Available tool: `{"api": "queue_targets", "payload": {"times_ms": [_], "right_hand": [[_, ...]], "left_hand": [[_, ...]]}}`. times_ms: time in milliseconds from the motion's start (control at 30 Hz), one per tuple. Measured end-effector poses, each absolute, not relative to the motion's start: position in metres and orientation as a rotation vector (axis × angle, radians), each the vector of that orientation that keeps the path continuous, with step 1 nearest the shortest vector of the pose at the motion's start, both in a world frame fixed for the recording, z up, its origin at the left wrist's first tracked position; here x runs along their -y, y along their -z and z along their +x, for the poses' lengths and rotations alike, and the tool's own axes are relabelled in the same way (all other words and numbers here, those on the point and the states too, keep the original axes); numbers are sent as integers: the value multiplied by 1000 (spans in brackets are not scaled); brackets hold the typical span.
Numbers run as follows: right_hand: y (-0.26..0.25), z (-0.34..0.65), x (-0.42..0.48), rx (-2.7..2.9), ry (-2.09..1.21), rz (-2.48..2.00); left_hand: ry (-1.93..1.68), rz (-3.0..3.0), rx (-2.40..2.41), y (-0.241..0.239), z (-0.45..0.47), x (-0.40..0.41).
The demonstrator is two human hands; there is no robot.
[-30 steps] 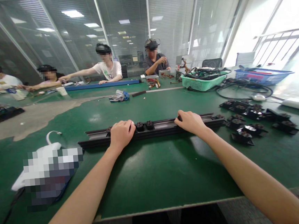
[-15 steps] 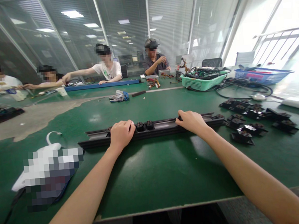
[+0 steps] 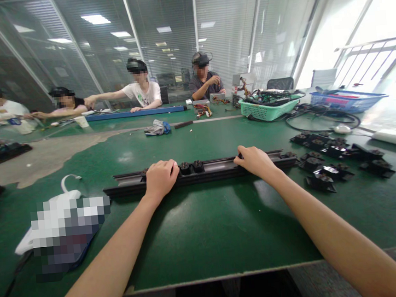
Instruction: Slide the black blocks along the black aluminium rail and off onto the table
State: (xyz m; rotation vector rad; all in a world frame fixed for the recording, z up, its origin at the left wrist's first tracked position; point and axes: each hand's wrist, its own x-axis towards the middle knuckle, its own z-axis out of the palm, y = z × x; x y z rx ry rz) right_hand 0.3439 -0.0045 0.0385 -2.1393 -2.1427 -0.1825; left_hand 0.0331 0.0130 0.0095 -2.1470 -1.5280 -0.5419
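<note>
A long black rail (image 3: pixel 221 176) with an open channel lies crosswise on the green table. Two small black round-topped parts (image 3: pixel 191 167) sit in its channel just right of my left hand (image 3: pixel 161 177). That hand grips the rail left of centre, fingers curled over its far side. My right hand (image 3: pixel 256 160) rests over the right half of the rail, thumb and fingers bent around a small dark part that is mostly hidden. Another dark part (image 3: pixel 289 156) shows at the rail's right end.
Several loose black parts (image 3: pixel 320 178) lie to the right. A white item with a cord (image 3: pixel 51 216) is at left. Farther back are a cloth (image 3: pixel 158 127), a green basket (image 3: pixel 267 110) of cables and a blue basket (image 3: pixel 349 100). Co-workers sit across the table.
My right hand has shifted very slightly rightward along the rail; my left hand stays put. Another person's hand with a dark object has come in at the left edge.
</note>
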Motion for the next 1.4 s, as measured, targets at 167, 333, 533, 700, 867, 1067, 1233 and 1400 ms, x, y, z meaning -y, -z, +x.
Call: {"api": "queue_targets", "payload": {"times_ms": [167,333,533,700,867,1067,1233,1400], "right_hand": [[-38,347,4,2146,187,-2161],[-40,350,4,2151,187,-2159],[-39,353,2,2177,133,-2161],[-36,361,-11,2248,-19,-2124],[-32,371,-19,2288,-121,-2077],[-18,371,-7,2167,35,-1961],[-7,373,-5,2073,42,-1883],[-6,377,-6,2064,50,-1811]], "left_hand": [[562,-2159,1536,-8,32,-14],[552,-2151,1521,-7,32,-14],[542,-2136,1507,-8,32,-14],[528,-2128,1503,-9,33,-13],[522,-2130,1514,-10,34,-12],[555,-2155,1533,-10,34,-13],[557,-2142,1519,-9,33,-13],[554,-2137,1500,-9,33,-13]]}}
